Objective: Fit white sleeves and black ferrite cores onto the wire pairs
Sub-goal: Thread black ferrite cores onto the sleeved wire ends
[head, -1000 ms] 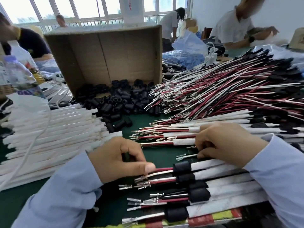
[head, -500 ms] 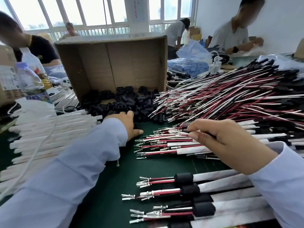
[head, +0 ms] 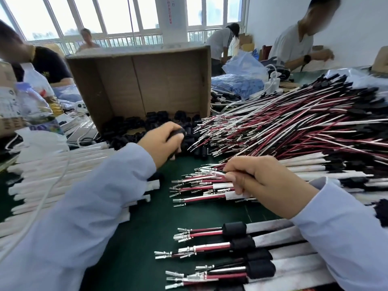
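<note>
The left hand's (head: 163, 143) grip has closed round a black cylindrical ferrite core (head: 178, 132), lifted from the heap (head: 126, 128) by the brown cardboard box (head: 147, 80). The right hand's (head: 266, 181) grip still pinches a red-and-white wire pair (head: 211, 172) above the green table (head: 147, 217); threading likely comes next.

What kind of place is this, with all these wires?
Probably a small factory or assembly workshop. A big heap of red and white wire pairs lies on the green table, a cardboard box spills black ferrite cores, and other people work at tables behind.
</note>
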Tool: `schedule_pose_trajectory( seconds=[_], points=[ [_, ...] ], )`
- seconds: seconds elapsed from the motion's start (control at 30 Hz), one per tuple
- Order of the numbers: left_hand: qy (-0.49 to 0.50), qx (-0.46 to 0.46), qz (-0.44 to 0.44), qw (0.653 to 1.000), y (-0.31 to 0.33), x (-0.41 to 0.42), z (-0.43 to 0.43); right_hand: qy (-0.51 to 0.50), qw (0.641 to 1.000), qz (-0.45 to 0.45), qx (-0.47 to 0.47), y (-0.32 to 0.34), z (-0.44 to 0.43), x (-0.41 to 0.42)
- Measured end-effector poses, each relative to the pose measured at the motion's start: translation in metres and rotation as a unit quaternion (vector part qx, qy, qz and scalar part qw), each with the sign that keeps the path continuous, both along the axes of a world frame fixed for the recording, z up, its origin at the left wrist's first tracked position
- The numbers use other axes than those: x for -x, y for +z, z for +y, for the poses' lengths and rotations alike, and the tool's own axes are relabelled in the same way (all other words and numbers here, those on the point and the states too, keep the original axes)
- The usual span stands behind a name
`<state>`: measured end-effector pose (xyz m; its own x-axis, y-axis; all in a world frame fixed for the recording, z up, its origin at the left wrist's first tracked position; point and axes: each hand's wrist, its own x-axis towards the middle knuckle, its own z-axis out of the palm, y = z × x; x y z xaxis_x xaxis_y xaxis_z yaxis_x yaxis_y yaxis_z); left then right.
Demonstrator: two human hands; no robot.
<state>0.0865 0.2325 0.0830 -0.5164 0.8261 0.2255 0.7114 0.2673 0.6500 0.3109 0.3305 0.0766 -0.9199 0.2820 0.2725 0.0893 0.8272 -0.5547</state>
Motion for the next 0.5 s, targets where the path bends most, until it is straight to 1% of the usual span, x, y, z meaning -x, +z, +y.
schedule_pose_trajectory(
  seconds=[0.03, 0.07, 0.1, 0.13, 0.17, 0.2, 0.27, 0.4, 0.5],
  points=[
    [-0.027, -0.054, -0.152, 0.987, 0.003, -0.006, -0.008, 0.002, 1.0, 0.014, 0.007, -0.001, 0.001, 0.0],
    [-0.06, -0.078, -0.29, 0.952, 0.002, -0.016, -0.017, 0.002, 1.0, 0.029, 0.004, -0.002, 0.001, 0.0],
    [-0.089, -0.082, -0.384, 0.916, -0.003, -0.027, -0.025, 0.002, 0.999, 0.044, -0.001, -0.003, 0.0, -0.001],
    [-0.108, -0.075, -0.434, 0.891, -0.011, -0.038, -0.032, 0.005, 0.998, 0.058, -0.007, -0.004, -0.001, -0.003],
    [-0.125, -0.064, -0.457, 0.878, -0.018, -0.049, -0.039, 0.009, 0.997, 0.069, -0.016, -0.006, -0.003, -0.005],
    [-0.142, -0.056, -0.463, 0.873, -0.024, -0.057, -0.045, 0.014, 0.997, 0.076, -0.027, -0.006, -0.006, -0.006],
    [-0.167, -0.054, -0.455, 0.873, -0.031, -0.064, -0.051, 0.016, 0.995, 0.088, -0.043, -0.008, -0.01, -0.008],
    [-0.157, -0.107, -0.458, 0.868, -0.035, -0.066, -0.052, 0.01, 0.991, 0.124, -0.051, -0.011, -0.012, -0.011],
    [-0.145, -0.133, -0.501, 0.843, -0.037, -0.069, -0.053, 0.003, 0.99, 0.128, -0.068, -0.014, -0.013, -0.011]
  ],
)
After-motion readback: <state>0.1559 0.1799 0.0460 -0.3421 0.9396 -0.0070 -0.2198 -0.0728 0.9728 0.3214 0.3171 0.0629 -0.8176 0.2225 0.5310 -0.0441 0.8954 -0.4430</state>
